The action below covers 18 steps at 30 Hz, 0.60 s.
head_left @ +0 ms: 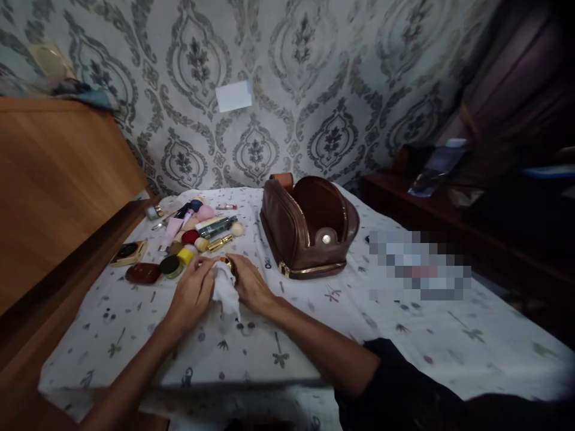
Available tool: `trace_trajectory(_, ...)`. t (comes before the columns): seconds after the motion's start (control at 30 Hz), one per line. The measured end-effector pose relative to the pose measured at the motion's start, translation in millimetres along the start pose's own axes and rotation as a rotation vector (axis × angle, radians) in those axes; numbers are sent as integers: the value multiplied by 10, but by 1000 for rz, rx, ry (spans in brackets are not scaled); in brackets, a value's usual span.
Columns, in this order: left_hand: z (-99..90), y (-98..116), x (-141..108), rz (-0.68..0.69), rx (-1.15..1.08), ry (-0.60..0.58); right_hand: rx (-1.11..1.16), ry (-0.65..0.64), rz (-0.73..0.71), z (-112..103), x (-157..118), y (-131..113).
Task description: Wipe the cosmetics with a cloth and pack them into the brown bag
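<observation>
My left hand [196, 288] is closed on a crumpled white wipe [225, 292], which hangs down between my hands. My right hand [252, 284] grips a small round container with a gold-coloured rim [230, 266], and the wipe touches it. Part of the container is covered by the wipe and my fingers. Just beyond my left hand lie makeup items: a dark round jar [171, 267], a yellow item [185, 257], a gold tube [220, 242] and a red-brown oval case [142, 273]. To the right of my hands stands a brown leather bag [287, 233], its zipped top open.
A pink tube [171, 232], a dark green tube [217, 227] and a square compact [129, 254] sit at the table's left. Pixelated flat items [420, 266] lie right of the bag. A wooden panel [63, 191] borders the left; patterned wallpaper [305, 72] rises behind.
</observation>
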<state>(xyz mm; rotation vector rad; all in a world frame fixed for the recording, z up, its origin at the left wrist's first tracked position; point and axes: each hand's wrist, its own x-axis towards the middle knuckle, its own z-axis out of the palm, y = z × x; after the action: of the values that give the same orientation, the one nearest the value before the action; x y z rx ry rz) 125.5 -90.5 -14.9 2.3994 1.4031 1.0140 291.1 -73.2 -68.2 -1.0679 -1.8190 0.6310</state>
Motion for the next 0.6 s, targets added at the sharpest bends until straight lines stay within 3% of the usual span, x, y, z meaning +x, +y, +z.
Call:
trace_trajectory(0.23,105,-41,-238,43,219,15,-28,-56,-129,-3,-47,37)
trace_trajectory(0.4,98,-59,-241,41,352,35,-58,-110,-144,-58,-60,-48)
trace_trajectory(0.6,18,83,-179,55,333,67,-72,-110,-222,-88,-54,-120)
